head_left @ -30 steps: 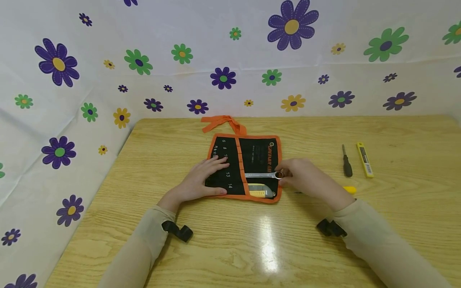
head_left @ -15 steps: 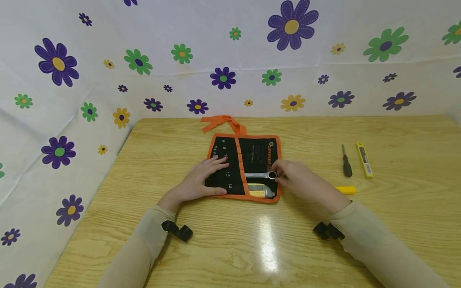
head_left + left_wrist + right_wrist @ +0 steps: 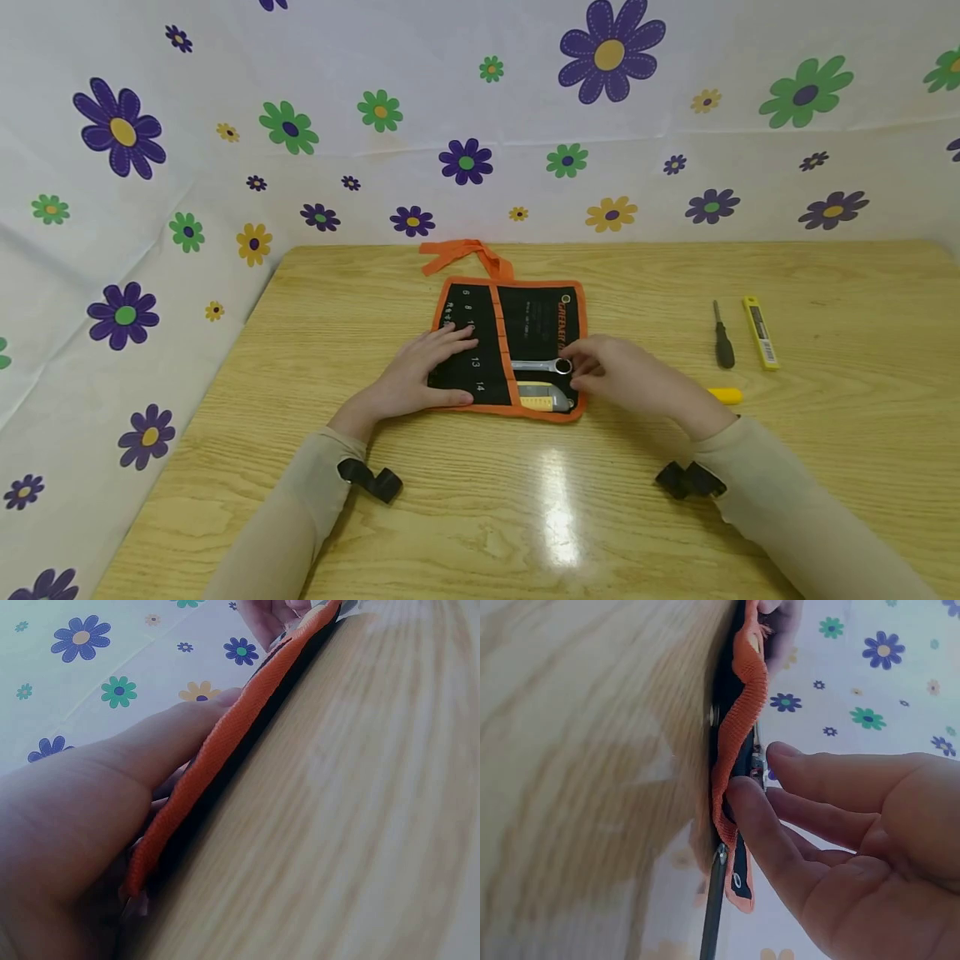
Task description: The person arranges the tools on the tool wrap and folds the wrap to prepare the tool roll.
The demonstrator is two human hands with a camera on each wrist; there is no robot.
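A black tool pouch [image 3: 536, 317] with orange edging lies spread on the table. My left hand [image 3: 416, 379] rests on its left part, fingers spread, thumb along the near edge. From the pouch's lower slots stick out a combination wrench [image 3: 534, 365], ring end to the right, and a yellow-and-grey utility knife [image 3: 542, 398]. Beside the ring end is my right hand [image 3: 626, 371]. Its thumb and forefinger stand apart in the right wrist view, the thumb at the orange edge [image 3: 742, 712] and the forefinger near the wrench end [image 3: 757, 766].
Right of the pouch lies a screwdriver with a yellow handle [image 3: 725, 396], its shaft [image 3: 714, 900] partly hidden by my right hand in the head view. Farther right are a dark-handled screwdriver [image 3: 722, 337] and a narrow yellow case [image 3: 761, 332]. Orange ties [image 3: 468, 254] trail behind the pouch.
The wrench has slid left, deeper into its slot, pushed along by my right hand. The right hand's fingers have since parted from its ring end. My left hand has stayed put.
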